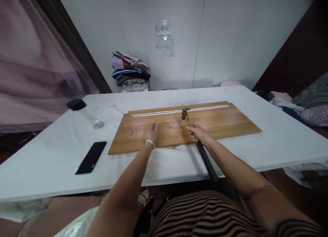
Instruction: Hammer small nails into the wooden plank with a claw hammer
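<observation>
A brown wooden board (220, 122) lies flat on the table, with two white strips (205, 108) along its far side. My right hand (198, 132) is wrapped around the shaft of a claw hammer (204, 158). The hammer's rusty head hangs over the board, and its black grip points back toward me. Resting on the board to the left, my left hand (150, 132) lies open, palm down, with a bracelet at the wrist. Between the two hands, a short row of small nails (175, 128) stands in the wood. Small dark marks show left of my left hand.
A white cloth covers the table (123, 177). A black phone (91, 157) and a clear bottle with a black lid (85, 113) lie on the left. Folded clothes (132, 73) are stacked at the back against the wall. More fabric (294, 105) lies beyond the right edge.
</observation>
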`<state>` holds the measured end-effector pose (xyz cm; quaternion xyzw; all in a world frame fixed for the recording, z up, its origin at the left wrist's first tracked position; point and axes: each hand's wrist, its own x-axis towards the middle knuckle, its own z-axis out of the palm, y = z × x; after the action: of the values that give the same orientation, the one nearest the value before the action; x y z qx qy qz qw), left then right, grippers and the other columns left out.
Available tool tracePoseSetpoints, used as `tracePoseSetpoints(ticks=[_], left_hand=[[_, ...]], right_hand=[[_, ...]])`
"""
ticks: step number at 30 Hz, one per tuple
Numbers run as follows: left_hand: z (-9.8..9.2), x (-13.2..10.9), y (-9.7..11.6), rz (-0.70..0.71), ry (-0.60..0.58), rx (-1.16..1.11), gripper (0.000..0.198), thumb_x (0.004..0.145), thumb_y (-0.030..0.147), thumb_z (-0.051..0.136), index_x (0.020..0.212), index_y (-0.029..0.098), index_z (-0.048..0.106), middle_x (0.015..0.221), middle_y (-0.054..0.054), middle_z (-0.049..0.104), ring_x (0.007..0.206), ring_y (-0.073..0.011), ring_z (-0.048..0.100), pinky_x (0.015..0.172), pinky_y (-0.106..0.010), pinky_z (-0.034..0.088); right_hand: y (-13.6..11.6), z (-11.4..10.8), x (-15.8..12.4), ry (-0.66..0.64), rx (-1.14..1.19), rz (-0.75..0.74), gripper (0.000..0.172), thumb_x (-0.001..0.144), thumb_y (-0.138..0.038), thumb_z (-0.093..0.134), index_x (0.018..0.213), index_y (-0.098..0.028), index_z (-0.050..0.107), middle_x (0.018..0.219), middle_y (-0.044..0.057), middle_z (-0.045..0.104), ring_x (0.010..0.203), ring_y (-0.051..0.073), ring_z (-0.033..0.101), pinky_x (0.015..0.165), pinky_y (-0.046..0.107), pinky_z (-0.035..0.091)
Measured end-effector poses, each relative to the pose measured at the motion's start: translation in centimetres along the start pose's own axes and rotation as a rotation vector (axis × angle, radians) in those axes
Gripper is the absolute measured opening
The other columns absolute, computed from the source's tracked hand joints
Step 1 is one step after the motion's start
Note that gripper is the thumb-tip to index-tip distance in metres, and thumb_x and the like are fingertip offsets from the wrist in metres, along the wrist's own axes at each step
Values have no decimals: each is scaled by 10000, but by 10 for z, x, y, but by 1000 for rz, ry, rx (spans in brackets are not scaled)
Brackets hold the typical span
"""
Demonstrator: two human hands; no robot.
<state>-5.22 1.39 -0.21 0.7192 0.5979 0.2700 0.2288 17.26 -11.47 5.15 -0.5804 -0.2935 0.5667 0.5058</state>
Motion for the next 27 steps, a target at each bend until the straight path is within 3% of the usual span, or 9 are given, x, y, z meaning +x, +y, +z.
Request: tracePoseSetpoints(ticks=[3,7,9,12,16,17,22,24,27], left_hand=[[17,-16,45,5,-136,-347,326,1008,451,528,999,213,750,1096,-102,787,1091,-242,711,990,-348,525],[29,-25,96,-174,-465,-779,462,994,619,524,979,195,707,697,-24,668,579,-158,635,606,-287,532],[23,-26,105,-219,-466,-797,416,959,599,611,922,193,692,606,17,580,496,-130,554,516,-254,459],[10,-30,102,-278,-475,-814,372,949,550,648,881,186,669,641,11,604,549,-133,582,528,-246,464],[-1,-45,92,-453,-563,-870,505,992,648,487,908,176,645,690,-44,664,576,-169,640,541,-281,513],[-2,-47,91,-475,-553,-868,515,998,652,466,900,175,634,695,-47,667,554,-158,632,525,-271,504],[-9,-49,92,-496,-515,-812,464,1014,607,466,858,182,571,605,19,570,394,-74,458,394,-193,323],[-9,-47,96,-508,-522,-792,456,1002,612,491,860,185,562,574,37,526,380,-64,415,385,-185,294],[-5,-47,103,-538,-531,-778,456,1000,619,495,859,188,548,559,57,483,372,-51,371,384,-173,275]], right_hand=[[-1,20,6,-3,90,-43,280,768,-322,753,848,-237,498,558,-106,452,410,63,374,374,183,295],[9,54,16,48,136,-135,179,844,-292,672,846,-247,498,552,-84,481,434,89,436,416,203,388],[18,63,17,25,109,-173,152,885,-311,641,861,-256,500,579,-63,541,486,118,516,472,225,460],[30,56,12,-103,-21,-217,156,888,-353,679,980,-270,585,719,-30,656,647,161,642,587,262,540],[36,8,4,-467,-444,-188,236,828,-416,766,984,-242,732,717,-3,698,659,177,655,650,301,556],[33,-8,6,-470,-512,-237,228,839,-408,752,1002,-248,758,741,3,717,708,191,674,715,328,574],[-6,-102,41,142,-956,-471,309,942,-330,616,1205,-239,750,1259,121,754,1231,315,650,1101,472,478],[-17,-139,59,306,-1156,-447,430,996,-349,521,1372,-195,663,1464,179,641,1392,341,540,1178,511,392],[-11,-179,77,474,-1326,-273,549,1046,-432,379,1495,-166,549,1587,222,516,1501,386,405,1195,642,301]])
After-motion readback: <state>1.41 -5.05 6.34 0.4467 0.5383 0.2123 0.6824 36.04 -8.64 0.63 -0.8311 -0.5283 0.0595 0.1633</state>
